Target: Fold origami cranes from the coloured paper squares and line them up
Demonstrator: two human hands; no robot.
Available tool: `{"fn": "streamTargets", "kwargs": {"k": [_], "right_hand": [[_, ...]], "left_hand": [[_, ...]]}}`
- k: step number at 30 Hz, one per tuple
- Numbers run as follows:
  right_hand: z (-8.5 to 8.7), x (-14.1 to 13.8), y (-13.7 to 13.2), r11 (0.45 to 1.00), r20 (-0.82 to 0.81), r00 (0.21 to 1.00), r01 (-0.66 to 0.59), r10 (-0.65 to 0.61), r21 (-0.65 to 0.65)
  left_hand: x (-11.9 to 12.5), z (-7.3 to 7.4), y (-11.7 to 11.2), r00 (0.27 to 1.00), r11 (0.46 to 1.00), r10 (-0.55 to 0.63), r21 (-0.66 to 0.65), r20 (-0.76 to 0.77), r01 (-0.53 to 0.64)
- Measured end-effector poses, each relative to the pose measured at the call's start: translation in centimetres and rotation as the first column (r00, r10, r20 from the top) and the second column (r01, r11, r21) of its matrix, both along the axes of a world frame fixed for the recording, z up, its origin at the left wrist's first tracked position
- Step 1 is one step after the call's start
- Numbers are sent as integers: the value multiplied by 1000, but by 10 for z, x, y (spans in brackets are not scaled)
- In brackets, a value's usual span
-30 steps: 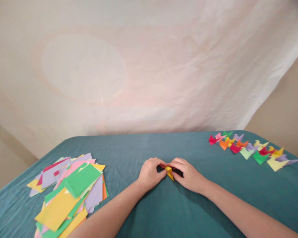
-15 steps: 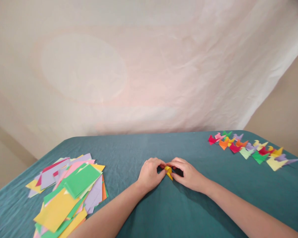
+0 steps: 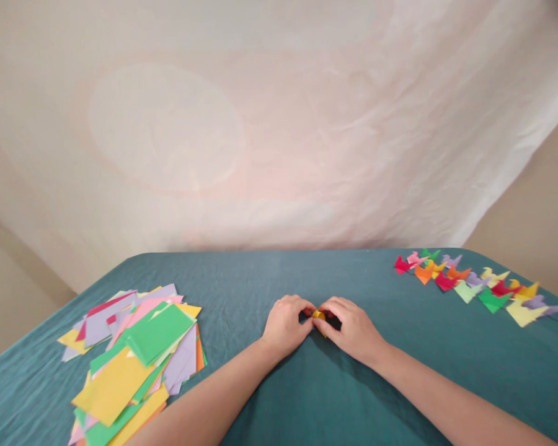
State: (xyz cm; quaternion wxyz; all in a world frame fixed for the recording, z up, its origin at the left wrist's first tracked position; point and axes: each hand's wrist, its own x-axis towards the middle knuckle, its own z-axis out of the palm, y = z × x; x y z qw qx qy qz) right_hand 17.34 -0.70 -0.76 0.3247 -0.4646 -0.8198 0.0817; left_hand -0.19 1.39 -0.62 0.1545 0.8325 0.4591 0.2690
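Note:
A small folded piece of yellow paper [image 3: 318, 314] is pinched between both hands at the middle of the table, mostly covered by fingers. My left hand [image 3: 288, 323] grips its left side with thumb and index finger. From the other side, my right hand [image 3: 351, 325] pinches the paper, its thumb across the front. The tips of the two hands nearly meet, so the paper's exact folded shape cannot be made out.
A loose pile of coloured paper sheets [image 3: 160, 334] lies on the left of the green tablecloth [image 3: 270, 272]. Several folded paper birds [image 3: 493, 298] stand in rows at the far right. Behind the table hangs a pale cloth [image 3: 279, 136].
My right thumb has moved left across the front of the yellow paper, covering more of it. The whole view has shifted slightly.

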Motion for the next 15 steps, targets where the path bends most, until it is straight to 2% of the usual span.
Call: {"fn": "streamTargets", "kwargs": {"k": [8,15], "right_hand": [[-3,-1,0,999,31,999,13,-14,32],[-5,0,2,999,50,999,-2,0,49]], "left_hand": [[-2,1,1,999,999,-48,-1,-19,48],[-3,-1,1,999,999,-41,5,-9,41]]}}
